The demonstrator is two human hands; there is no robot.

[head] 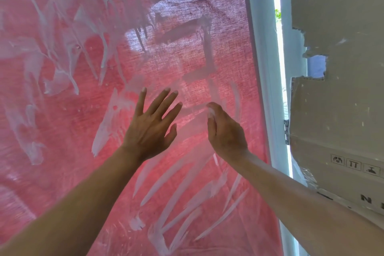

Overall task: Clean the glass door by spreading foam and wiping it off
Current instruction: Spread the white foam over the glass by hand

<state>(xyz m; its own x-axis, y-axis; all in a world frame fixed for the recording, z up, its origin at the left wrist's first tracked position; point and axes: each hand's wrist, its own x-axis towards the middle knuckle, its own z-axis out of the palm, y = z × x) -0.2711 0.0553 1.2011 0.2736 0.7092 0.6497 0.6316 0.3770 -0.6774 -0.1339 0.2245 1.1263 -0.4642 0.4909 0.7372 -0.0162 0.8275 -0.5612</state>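
Nearest to us are our two bare forearms, which rise from the bottom edge toward the middle of the view. Our left hand (150,125) has its fingers straight and spread wide, the back of the hand toward us, and it holds nothing. The palm faces the glass door (68,122); we cannot tell if the palm touches the pane or stays just before it. Our right hand (225,131) is just beside the left one, a little to the right, and turned more on its edge. Its fingers are relaxed and a little bent, and they close around nothing. White foam (212,112) lies on its fingertips, which are at the glass.

The glass door fills almost the whole view behind both hands. White foam streaks (176,191) cover it: long slanted strokes below our wrists, broader smears at the left and above, and some thin runs that drip down near the top middle. Directly around the hands the film is thinner and hazy.

Behind the pane hangs a red woven cloth (209,2), with light coming through it. To the right stands the white door frame (265,72), and beyond it a torn sheet of cardboard (336,110) with printed handling symbols.
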